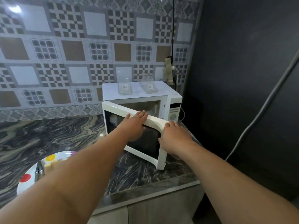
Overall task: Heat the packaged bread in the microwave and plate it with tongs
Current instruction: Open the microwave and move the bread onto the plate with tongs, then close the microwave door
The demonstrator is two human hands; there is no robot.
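The microwave (142, 101) stands on the table (48, 135) with its door (137, 136) partly open, hinged at the left. Both hands sit on the door. The left hand (135, 125) lies flat over the top edge, fingers extended. The right hand (174, 138) grips the free right edge, thumb on the front face, and is nearer the swinging end. One plate (30, 173) lies well left, with one pair of tongs (39, 170) and pale pieces, likely the bread (51, 164). Two glasses (124, 86) stand on the microwave.
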